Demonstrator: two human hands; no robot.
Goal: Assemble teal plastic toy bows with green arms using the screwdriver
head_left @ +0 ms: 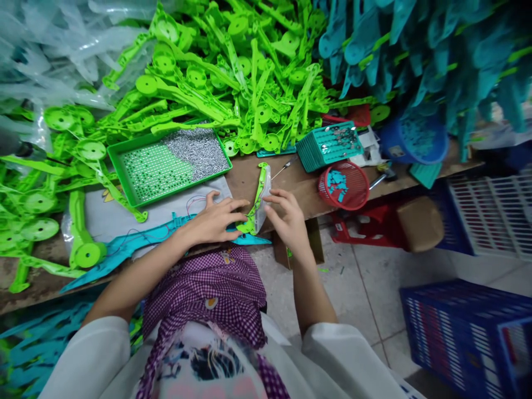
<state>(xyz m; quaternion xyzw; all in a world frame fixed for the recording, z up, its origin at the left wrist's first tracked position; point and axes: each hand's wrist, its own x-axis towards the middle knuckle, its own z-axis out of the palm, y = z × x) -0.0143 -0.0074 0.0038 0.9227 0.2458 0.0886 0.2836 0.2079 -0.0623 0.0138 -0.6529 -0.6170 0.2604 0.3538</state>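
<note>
A slim bright-green plastic arm [261, 185] stands between my two hands, with a clear curved plastic piece [265, 202] lying along its right side. My left hand [218, 219] comes in from the left with fingers spread, its fingertips near the green arm's lower end. From the right, my right hand [288, 216] reaches the clear piece's edge with loosely spread fingers and thumb. Beneath my left hand and wrist lies a long blue plastic part [155, 233], with thin red and blue wires running over it. Whether either hand grips firmly is not plain.
A green perforated tray [143, 174] holds many small metal screws. Right of it are a screwdriver [285, 165], stacked teal trays [310, 152] and a red basket [344, 202] with blue bits. Green parts [199, 77] heap behind. Blue crates [453, 332] stand on the floor.
</note>
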